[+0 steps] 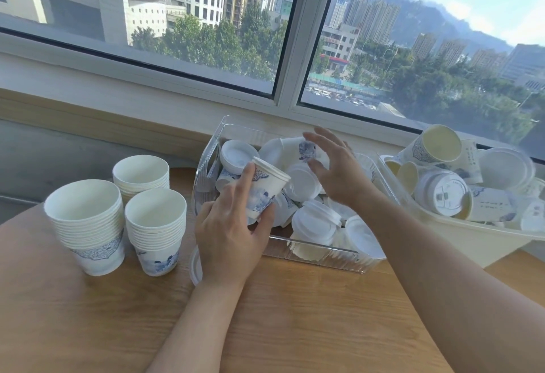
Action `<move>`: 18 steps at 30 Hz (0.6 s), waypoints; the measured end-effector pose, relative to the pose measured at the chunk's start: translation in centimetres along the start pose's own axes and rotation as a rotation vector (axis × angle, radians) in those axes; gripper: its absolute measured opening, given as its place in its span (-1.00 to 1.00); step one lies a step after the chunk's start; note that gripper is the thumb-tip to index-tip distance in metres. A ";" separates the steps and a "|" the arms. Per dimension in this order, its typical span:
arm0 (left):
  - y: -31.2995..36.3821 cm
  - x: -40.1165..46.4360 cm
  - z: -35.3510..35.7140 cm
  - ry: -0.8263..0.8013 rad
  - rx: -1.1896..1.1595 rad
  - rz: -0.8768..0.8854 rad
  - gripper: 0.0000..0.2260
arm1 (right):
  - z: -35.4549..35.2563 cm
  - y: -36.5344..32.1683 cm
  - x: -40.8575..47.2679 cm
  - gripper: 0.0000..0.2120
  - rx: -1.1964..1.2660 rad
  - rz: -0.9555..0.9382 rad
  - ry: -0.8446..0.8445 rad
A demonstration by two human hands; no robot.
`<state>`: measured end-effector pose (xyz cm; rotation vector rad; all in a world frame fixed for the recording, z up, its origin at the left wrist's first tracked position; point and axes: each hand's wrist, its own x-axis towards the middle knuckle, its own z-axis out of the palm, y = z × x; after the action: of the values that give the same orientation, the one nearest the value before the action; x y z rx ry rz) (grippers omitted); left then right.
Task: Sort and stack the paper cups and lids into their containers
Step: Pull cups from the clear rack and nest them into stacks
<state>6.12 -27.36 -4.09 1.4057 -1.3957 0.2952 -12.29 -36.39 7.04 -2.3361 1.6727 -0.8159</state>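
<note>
- The sorting is mid-way, I'd judge — the left hand [233,225] has a single paper cup [264,188] out of the clear bin [206,172], while three nested stacks already stand on the desk [295,313].
- That grip is clamped on the cup: thumb on its near side, fingers wrapped round the far side, the cup tilted with its mouth toward two o'clock, held just above the bin's near-left corner.
- The right hand [333,166] hovers over the middle of the bin with fingers spread and gently bent — apart, holding nothing. It sits just above a loose cup [295,148] and a white lid [303,182], and I cannot tell which it is after.
- The cup stacks sit at nine o'clock from the bin: the front stack [87,225], the middle stack [156,231] and the back stack [141,175], all mouths up.
- A lone lid [195,263] lies on the desk, partly hidden under the left wrist.
- Next, as I read it, the held cup wants turning upright and dropping into a stack of matching size.
- At three o'clock a cream tub [442,225] holds more mixed cups and lids, so plenty is left.
</note>
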 end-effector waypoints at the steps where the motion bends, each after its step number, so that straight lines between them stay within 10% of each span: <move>1: 0.0 0.0 0.0 -0.001 0.001 -0.001 -0.40 | 0.0 0.2 0.3 -0.47 -0.033 0.009 -0.029; 18: 0.0 0.0 0.1 -0.011 -0.013 -0.011 -0.40 | -0.7 2.5 1.1 -0.61 -0.178 0.125 -0.044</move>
<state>6.10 -27.42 -4.11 1.4052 -1.3964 0.2713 -14.51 -38.22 6.98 -2.3121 1.9214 -0.6109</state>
